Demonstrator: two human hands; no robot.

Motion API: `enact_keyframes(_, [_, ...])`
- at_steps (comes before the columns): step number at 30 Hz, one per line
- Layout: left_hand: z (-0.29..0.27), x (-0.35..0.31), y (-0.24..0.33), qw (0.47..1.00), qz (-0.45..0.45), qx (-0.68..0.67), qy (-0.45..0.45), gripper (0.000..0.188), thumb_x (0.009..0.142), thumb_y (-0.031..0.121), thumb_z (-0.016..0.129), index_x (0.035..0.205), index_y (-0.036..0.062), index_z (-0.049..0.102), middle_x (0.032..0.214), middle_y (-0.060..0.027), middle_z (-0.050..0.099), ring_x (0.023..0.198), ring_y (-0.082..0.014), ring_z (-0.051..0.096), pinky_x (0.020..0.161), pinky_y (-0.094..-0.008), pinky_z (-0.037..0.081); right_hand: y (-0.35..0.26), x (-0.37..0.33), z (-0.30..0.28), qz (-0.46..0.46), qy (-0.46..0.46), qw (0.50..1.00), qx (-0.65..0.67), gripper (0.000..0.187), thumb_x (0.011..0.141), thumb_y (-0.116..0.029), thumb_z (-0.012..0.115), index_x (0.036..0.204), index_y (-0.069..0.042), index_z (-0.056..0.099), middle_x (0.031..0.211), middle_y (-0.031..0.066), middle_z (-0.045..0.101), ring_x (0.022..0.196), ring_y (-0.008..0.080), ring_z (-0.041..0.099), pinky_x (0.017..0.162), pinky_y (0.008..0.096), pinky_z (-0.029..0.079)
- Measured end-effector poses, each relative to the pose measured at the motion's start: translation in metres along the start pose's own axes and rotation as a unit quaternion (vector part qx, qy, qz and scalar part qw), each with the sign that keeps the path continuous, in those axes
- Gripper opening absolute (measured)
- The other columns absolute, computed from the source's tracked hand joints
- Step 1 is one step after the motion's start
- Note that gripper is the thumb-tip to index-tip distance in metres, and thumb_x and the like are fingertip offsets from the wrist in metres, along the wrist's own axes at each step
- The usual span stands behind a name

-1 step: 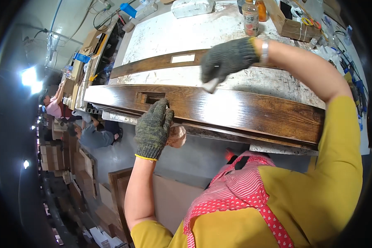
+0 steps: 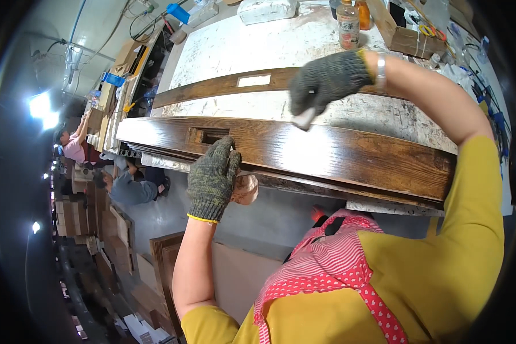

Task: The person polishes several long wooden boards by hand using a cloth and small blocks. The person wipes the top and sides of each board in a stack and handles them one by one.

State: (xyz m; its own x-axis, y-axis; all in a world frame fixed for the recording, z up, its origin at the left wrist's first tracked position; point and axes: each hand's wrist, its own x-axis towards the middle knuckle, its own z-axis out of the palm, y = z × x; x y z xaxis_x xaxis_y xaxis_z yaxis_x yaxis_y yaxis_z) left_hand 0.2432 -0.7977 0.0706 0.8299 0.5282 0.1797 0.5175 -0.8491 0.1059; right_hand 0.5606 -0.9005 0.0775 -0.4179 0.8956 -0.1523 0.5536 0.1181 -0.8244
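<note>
A long dark-brown wooden board (image 2: 350, 150) lies across the near side of the worktable, on top of other boards, with a rectangular slot (image 2: 211, 136) left of its middle. My left hand (image 2: 210, 180), in a dark grey-green knit glove, curls at the board's near edge just below the slot. A crumpled tan wad (image 2: 245, 190) sticks out beside its palm; its kind is unclear. Above the board's far edge, my gloved right hand (image 2: 331, 81) is closed around a small flat whitish piece (image 2: 303, 119), slightly blurred. Behind lies a second brown board (image 2: 212, 87) with a rectangular cut-out.
On the stained white worktable (image 2: 229, 51) stand a clear bottle (image 2: 348, 26), a wrapped white block (image 2: 266, 10) and a wooden box (image 2: 407, 35) with scissors. Panels (image 2: 167, 258) lean below the near edge. Two people (image 2: 131, 186) work at far left.
My right hand has shifted a little to the right with the whitish piece. The left hand and the boards stay where they were.
</note>
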Motion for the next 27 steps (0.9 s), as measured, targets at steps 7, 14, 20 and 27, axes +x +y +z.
enact_keyframes(7, [0.004,0.002,0.000,1.000,0.009,-0.026,0.013,0.034,0.095,0.023,0.060,0.123,0.0033,0.062,0.115,-0.0190,0.067,0.102,-0.0343,0.066,0.086,-0.0389,0.051,0.010,0.039,-0.006,-0.061,0.100,0.992,0.041,0.038,0.084,-0.024,0.072,0.115,-0.002,0.068,0.104,0.0146,0.070,0.094,0.0230,0.067,0.083,0.0325,0.056])
enact_keyframes(14, [0.006,0.000,-0.002,0.999,-0.042,-0.024,-0.020,0.039,0.097,0.032,0.055,0.128,0.0079,0.061,0.126,-0.0148,0.063,0.112,-0.0314,0.062,0.094,-0.0394,0.049,0.012,-0.012,0.015,0.000,0.054,0.998,0.026,0.034,0.081,-0.015,0.074,0.113,-0.005,0.069,0.111,0.0130,0.067,0.096,0.0178,0.065,0.086,0.0340,0.054])
enact_keyframes(20, [0.004,-0.003,0.003,0.999,-0.038,-0.021,0.000,0.038,0.098,0.028,0.055,0.127,0.0038,0.060,0.124,-0.0192,0.063,0.114,-0.0342,0.060,0.096,-0.0391,0.046,0.009,-0.141,0.014,0.035,0.031,0.999,0.001,0.028,0.084,-0.012,0.070,0.111,-0.004,0.069,0.104,0.0113,0.066,0.097,0.0211,0.064,0.090,0.0366,0.054])
enact_keyframes(27, [0.005,-0.001,0.009,0.998,-0.067,-0.013,0.002,0.037,0.097,0.032,0.054,0.127,0.0106,0.060,0.121,-0.0166,0.064,0.108,-0.0367,0.061,0.091,-0.0434,0.049,0.016,-0.075,0.009,-0.027,0.099,0.992,0.070,0.038,0.080,-0.012,0.075,0.116,-0.004,0.068,0.111,0.0118,0.068,0.099,0.0219,0.066,0.089,0.0344,0.055])
